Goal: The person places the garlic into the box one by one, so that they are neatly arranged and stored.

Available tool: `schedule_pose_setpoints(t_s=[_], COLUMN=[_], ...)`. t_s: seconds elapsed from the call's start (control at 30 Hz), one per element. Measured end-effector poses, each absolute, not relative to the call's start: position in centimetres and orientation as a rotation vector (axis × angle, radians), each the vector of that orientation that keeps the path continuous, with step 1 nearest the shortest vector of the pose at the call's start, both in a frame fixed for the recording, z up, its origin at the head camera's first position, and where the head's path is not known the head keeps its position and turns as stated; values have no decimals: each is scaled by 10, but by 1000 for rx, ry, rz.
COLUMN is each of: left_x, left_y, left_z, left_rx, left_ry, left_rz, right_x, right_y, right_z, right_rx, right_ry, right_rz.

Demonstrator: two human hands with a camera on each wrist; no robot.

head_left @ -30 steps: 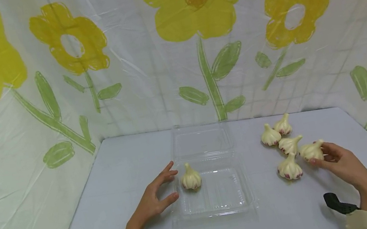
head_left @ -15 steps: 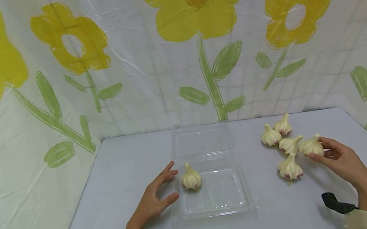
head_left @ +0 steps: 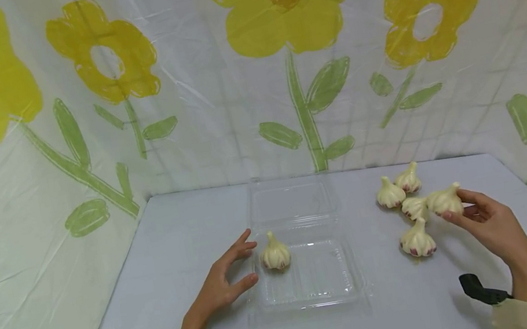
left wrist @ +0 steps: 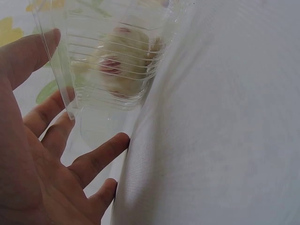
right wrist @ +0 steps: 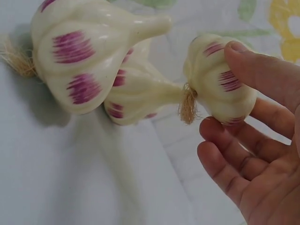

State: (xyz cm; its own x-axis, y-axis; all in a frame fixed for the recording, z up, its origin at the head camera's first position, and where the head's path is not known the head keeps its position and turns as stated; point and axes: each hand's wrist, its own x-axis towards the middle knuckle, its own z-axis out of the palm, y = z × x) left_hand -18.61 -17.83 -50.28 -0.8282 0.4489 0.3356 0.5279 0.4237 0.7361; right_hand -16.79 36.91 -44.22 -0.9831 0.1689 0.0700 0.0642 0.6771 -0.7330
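My right hand (head_left: 494, 227) pinches a cream garlic bulb (head_left: 443, 202) between thumb and fingers, lifted a little off the table. In the right wrist view, purple streaks and a root tuft show on this garlic bulb (right wrist: 219, 84). My left hand (head_left: 222, 282) lies at the left side of a clear plastic clamshell box (head_left: 322, 272), its fingers spread and fairly straight. In the left wrist view the thumb and fingertips are by the box's wall (left wrist: 58, 61). One garlic bulb (head_left: 275, 253) stands in the box's left back part, seen through plastic from the left wrist.
Several other garlic bulbs (head_left: 417, 243) cluster on the white table (head_left: 400, 311), left of my right hand. The box's lid (head_left: 291, 202) lies folded back toward the far edge. Behind the table hangs a white sheet (head_left: 201, 111) painted with yellow flowers.
My right hand has risen slightly with the garlic bulb, which now partly covers a bulb behind it. The left hand and the bulb in the box stay put.
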Motion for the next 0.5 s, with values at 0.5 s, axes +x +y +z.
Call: schedule_pose_setpoints(t_s=[0.5], left_x=[-187], left_y=[-179], left_z=[-503], left_rx=[-902], left_ry=[-2564], left_rz=[-1377], right_x=[-167], right_y=[361], right_z=[-434], right_rx=[-98], right_ry=[-2718], right_rz=[1269])
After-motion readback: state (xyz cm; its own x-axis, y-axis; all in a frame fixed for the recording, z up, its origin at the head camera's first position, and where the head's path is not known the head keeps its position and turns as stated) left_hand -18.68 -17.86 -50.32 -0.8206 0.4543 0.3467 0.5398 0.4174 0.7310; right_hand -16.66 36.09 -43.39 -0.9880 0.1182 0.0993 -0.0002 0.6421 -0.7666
